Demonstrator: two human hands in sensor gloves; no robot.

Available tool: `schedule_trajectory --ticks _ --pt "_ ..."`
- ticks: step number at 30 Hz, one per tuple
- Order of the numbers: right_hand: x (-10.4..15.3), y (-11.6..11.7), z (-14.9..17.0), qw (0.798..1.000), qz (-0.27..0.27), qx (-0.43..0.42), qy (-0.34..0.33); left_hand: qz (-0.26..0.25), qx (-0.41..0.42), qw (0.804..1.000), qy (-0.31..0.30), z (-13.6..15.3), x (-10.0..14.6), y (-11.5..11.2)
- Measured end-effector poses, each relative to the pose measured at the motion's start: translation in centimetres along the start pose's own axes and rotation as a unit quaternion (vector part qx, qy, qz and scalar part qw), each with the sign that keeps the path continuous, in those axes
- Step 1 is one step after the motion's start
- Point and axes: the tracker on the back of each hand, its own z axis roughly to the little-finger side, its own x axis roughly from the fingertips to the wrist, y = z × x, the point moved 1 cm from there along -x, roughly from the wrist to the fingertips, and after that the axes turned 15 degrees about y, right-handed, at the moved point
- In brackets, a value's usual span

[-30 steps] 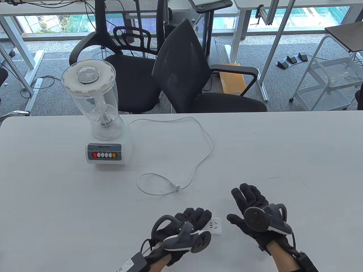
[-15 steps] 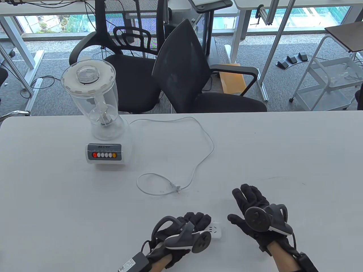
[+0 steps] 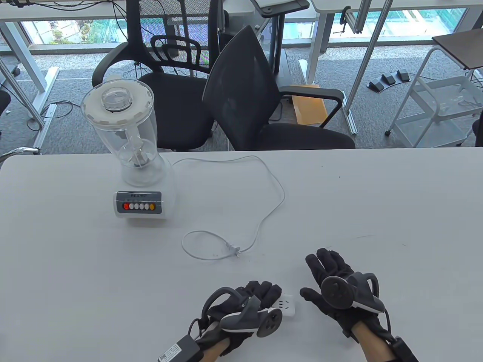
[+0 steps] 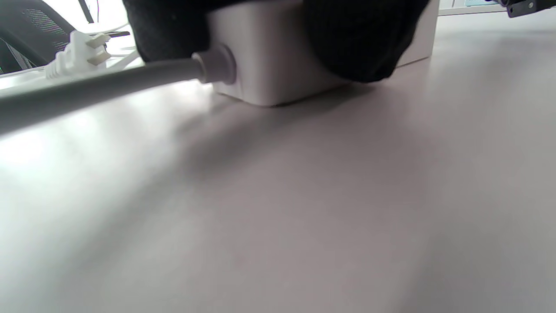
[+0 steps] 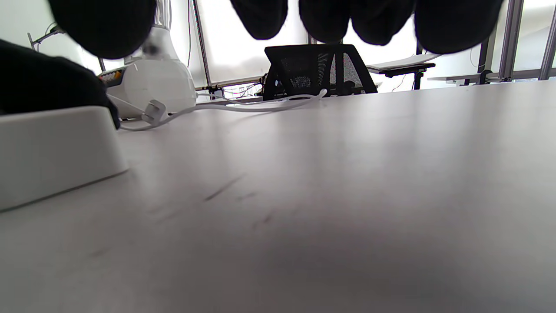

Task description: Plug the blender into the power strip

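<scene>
The blender [image 3: 130, 158] with a clear jar stands at the table's left. Its white cord [image 3: 264, 184] loops across the table and ends in a plug [image 3: 234, 249] lying loose near the middle front. My left hand [image 3: 256, 298] grips the white power strip [image 3: 286, 304] at the front edge; the left wrist view shows the strip [image 4: 260, 56] under my fingers [image 4: 352, 43] with its grey cable [image 4: 108, 82]. My right hand [image 3: 328, 271] is open and empty, fingers spread just above the table, right of the strip and apart from the plug.
Two black office chairs [image 3: 256, 98] stand behind the table's far edge. A white wire cart [image 3: 437, 113] is at the far right on the floor. The table [image 3: 377, 203] is bare white to the right.
My right hand has shifted slightly left and toward the front. My left hand and the power strip have stayed nearly still. The plug and cord have not moved.
</scene>
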Motion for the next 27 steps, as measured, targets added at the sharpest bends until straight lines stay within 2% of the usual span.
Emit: schedule_trajectory --ticks 6,12,18,27 --pt "0.1 0.2 -0.3 1.000 -0.005 0.000 -0.001 0.006 -0.014 1.000 -0.004 0.0 0.1 0.1" --pt "0.2 0.3 -0.6 1.000 -0.006 -0.003 -0.004 -0.015 -0.063 0.998 -0.003 -0.3 0.5 0.2" --pt "0.3 0.4 -0.7 1.000 -0.010 -0.004 -0.003 -0.005 -0.056 0.998 -0.002 0.3 0.5 0.1" --pt "0.3 0.3 -0.6 1.000 -0.004 -0.006 0.002 0.012 0.009 1.000 0.000 2.2 0.9 0.8"
